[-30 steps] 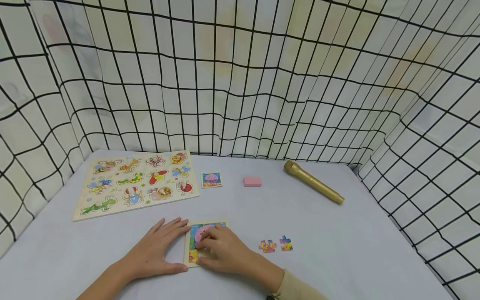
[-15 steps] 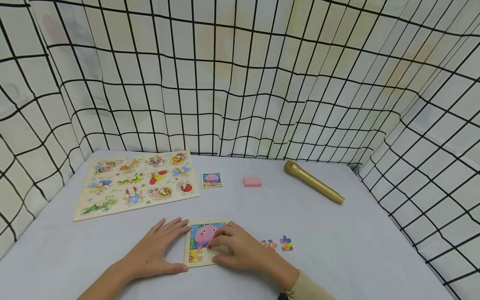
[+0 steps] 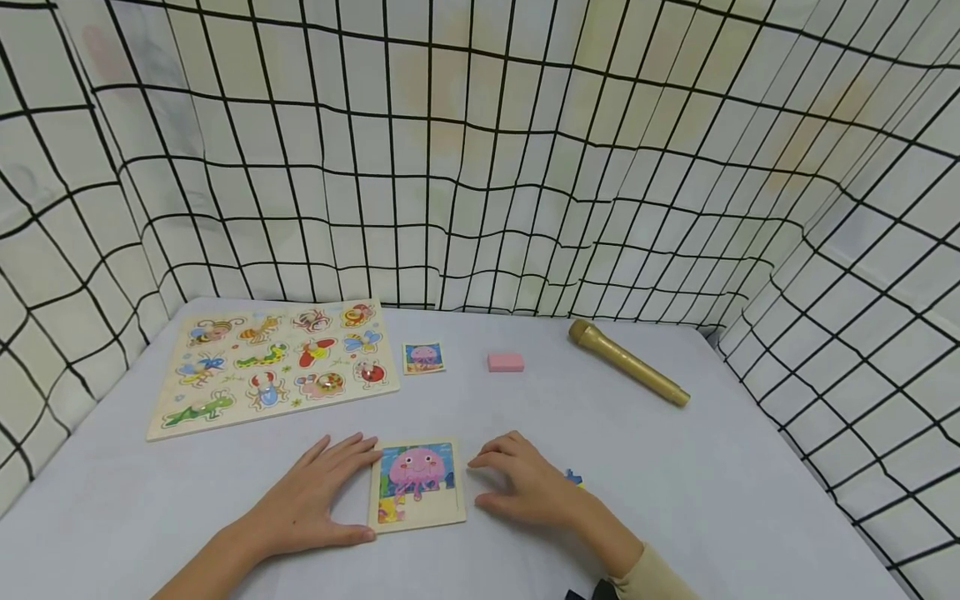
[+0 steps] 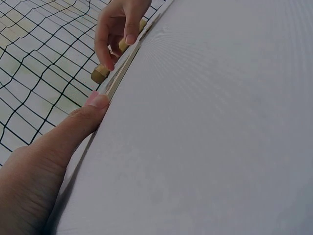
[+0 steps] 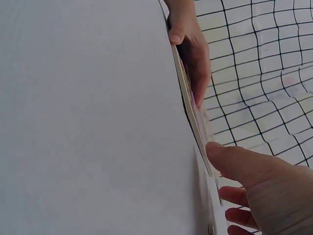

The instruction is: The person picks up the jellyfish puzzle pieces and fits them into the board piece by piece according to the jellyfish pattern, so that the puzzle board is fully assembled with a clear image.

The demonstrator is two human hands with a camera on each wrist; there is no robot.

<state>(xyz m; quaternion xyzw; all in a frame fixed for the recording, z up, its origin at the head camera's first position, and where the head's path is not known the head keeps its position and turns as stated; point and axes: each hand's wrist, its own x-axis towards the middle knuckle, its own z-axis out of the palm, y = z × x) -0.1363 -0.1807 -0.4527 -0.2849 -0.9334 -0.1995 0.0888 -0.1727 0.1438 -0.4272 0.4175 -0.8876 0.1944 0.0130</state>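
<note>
A small square jigsaw puzzle [image 3: 416, 471] in a pale wooden tray lies on the white table, showing a pink jellyfish; bare wood shows at its lower right. My left hand [image 3: 307, 500] rests at the tray's left side, fingers extended, with thumb tip and fingertips at its edge. In the left wrist view, that thumb lies against the tray's rim [image 4: 122, 73]. Just right of the tray is my right hand [image 3: 536, 487], its fingers loosely bent and nothing visible between them. A blue-tipped jigsaw piece [image 3: 574, 477] peeks out behind it; the other loose piece is hidden.
Behind at the left lies a large wooden insect puzzle board [image 3: 277, 367]. Next to it are a small jellyfish picture card [image 3: 423, 358] and a pink block [image 3: 506, 362]. A gold microphone [image 3: 628, 364] lies at the back right. Black netting [image 3: 465, 175] surrounds the table.
My right hand has moved right, off the puzzle, and now covers most of the loose pieces. More of the jellyfish picture shows. The left hand has stayed in place.
</note>
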